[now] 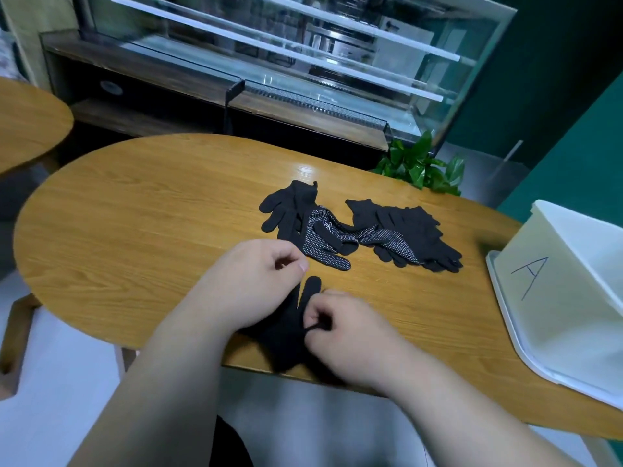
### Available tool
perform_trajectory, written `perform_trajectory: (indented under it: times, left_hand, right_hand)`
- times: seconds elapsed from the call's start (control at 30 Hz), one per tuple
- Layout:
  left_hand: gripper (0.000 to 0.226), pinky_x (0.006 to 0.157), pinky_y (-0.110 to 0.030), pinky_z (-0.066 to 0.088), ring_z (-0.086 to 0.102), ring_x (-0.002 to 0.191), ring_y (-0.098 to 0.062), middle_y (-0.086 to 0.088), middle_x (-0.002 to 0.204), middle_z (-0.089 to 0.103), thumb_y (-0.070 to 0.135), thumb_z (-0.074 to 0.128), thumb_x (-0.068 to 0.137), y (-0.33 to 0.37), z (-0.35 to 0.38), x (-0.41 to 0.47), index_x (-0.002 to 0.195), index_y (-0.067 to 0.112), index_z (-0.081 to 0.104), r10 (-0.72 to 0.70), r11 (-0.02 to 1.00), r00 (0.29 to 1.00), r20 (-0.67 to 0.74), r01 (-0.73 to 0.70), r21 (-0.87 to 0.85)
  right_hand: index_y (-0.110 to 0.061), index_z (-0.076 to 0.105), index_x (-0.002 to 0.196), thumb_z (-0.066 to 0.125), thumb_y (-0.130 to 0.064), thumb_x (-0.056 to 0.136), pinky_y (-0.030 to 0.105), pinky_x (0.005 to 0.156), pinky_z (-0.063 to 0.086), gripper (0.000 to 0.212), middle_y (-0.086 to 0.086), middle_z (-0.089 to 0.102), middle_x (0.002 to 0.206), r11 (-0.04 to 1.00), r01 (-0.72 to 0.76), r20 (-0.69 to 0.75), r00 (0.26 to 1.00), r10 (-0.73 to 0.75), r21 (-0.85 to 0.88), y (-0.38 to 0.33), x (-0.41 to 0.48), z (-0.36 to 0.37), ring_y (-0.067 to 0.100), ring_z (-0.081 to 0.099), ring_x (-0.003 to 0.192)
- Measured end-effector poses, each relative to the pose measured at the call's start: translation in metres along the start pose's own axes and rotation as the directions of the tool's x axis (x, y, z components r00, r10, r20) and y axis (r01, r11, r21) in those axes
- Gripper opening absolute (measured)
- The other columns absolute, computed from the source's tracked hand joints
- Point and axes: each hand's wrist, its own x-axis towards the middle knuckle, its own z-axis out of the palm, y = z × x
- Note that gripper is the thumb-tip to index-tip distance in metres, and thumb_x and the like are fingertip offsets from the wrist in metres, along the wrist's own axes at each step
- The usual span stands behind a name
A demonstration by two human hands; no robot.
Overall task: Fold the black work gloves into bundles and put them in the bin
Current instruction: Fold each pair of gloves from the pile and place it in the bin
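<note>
- Right hand (347, 332) has its fingers curled tight and pinches a strip of the black glove (286, 335), which lies at the near edge of the table (135, 230).
- Left hand (256, 281) sits over the far side of that glove with its fingers curled in. Whether it grips any fabric cannot be told, as nothing shows between fingers and thumb.
- One finger of the glove pokes out between the two hands, so the bundle looks only just begun.
- To fold it well, the person should probably pin the glove flat with the left hand while the right draws its pinched edge over. The stray finger should be tucked inside so the bundle does not spring open.
- The glove lies close to the table's edge, and working a little further in would likely stop it sliding off.
- More loose gloves (404, 230) lie heaped near the middle of the table, apart from both hands, some showing dotted palms.
- The white bin (556, 315), marked with an A, stands on the table at the person's right, well apart from the glove. Its contents are not visible.
</note>
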Motion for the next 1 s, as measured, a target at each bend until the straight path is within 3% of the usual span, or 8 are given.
perform_trajectory:
  times: [0.17,0.27,0.33,0.53,0.6,0.73,0.83,1.0]
  left_hand:
    - [0.040,0.073,-0.025,0.049,0.064,0.086,-0.005,0.019,0.097,0.067,0.066,0.053,0.077,0.017,0.006,-0.008,0.097,0.036,0.072,0.298,0.948,0.934,0.195,-0.265,-0.179]
    - [0.019,0.052,-0.017,0.040,0.056,0.058,-0.003,0.019,0.090,0.066,0.031,0.071,0.082,0.026,0.016,-0.010,0.101,0.035,0.072,0.373,0.924,0.909,0.184,-0.347,-0.160]
    - [0.023,0.056,-0.018,0.043,0.057,0.061,-0.002,0.018,0.084,0.067,0.013,0.069,0.083,0.031,0.025,-0.010,0.094,0.033,0.073,0.380,0.923,0.922,0.079,-0.373,-0.091]
    - [0.020,0.072,-0.045,0.053,0.064,0.075,-0.013,0.011,0.078,0.070,0.043,0.053,0.080,0.045,0.042,-0.001,0.093,0.043,0.068,0.231,0.961,0.973,0.013,-0.227,-0.156]
    - [0.020,0.077,-0.042,0.054,0.067,0.079,-0.011,0.015,0.081,0.071,0.045,0.053,0.081,0.050,0.040,0.003,0.095,0.048,0.068,0.265,0.945,0.959,0.096,-0.239,-0.223]
    - [0.019,0.067,-0.031,0.045,0.055,0.064,-0.002,0.020,0.067,0.062,0.049,0.051,0.085,0.063,0.032,0.017,0.082,0.035,0.065,0.318,0.939,0.901,0.296,-0.257,-0.228]
    - [0.017,0.066,-0.031,0.047,0.055,0.064,-0.004,0.016,0.068,0.062,0.046,0.055,0.087,0.072,0.033,0.031,0.081,0.034,0.065,0.355,0.933,0.909,0.217,-0.331,-0.139]
    - [0.026,0.065,-0.025,0.045,0.057,0.071,0.000,0.021,0.072,0.064,0.033,0.066,0.091,0.091,0.035,0.063,0.073,0.051,0.063,0.349,0.931,0.934,0.082,-0.355,0.084]
  right_hand:
    - [-0.022,0.057,0.061,0.053,-0.020,0.058,0.034,0.062,0.028,0.005,0.001,0.046,0.064,0.859,-0.138,0.033,0.990,0.140,0.492,0.017,-0.012,-0.049,0.016,0.039,0.065]
    - [-0.014,0.058,0.066,0.051,-0.013,0.058,0.030,0.057,0.030,0.011,0.005,0.049,0.063,0.728,-0.087,0.018,0.995,0.102,0.680,0.023,-0.023,-0.063,0.017,0.043,0.062]
    - [-0.013,0.060,0.069,0.052,-0.013,0.059,0.028,0.057,0.033,0.013,0.005,0.053,0.064,0.676,-0.067,0.018,0.997,0.080,0.734,0.025,-0.029,-0.066,0.018,0.047,0.063]
    - [-0.027,0.063,0.090,0.079,-0.037,0.075,0.029,0.067,0.046,0.023,-0.011,0.065,0.073,0.908,0.057,-0.185,0.983,0.023,0.416,0.031,-0.040,-0.076,0.007,0.057,0.072]
    - [-0.032,0.071,0.090,0.073,-0.028,0.089,0.029,0.072,0.050,0.005,-0.010,0.071,0.079,0.938,0.078,-0.286,0.958,0.024,0.337,0.033,-0.041,-0.085,0.009,0.065,0.078]
    - [-0.009,0.072,0.083,0.065,-0.029,0.095,0.036,0.075,0.050,0.025,-0.003,0.071,0.079,0.920,0.007,-0.157,0.986,0.060,0.392,0.043,-0.038,-0.109,0.013,0.062,0.073]
    - [-0.014,0.063,0.066,0.066,-0.032,0.094,0.038,0.071,0.045,0.033,-0.004,0.058,0.064,0.942,-0.034,-0.173,0.980,0.097,0.333,0.052,-0.029,-0.126,0.014,0.053,0.065]
    - [-0.021,0.070,0.090,0.066,-0.021,0.092,0.040,0.074,0.054,0.005,-0.011,0.063,0.065,0.996,0.008,-0.308,0.951,0.019,0.085,0.059,-0.005,-0.151,0.009,0.058,0.063]
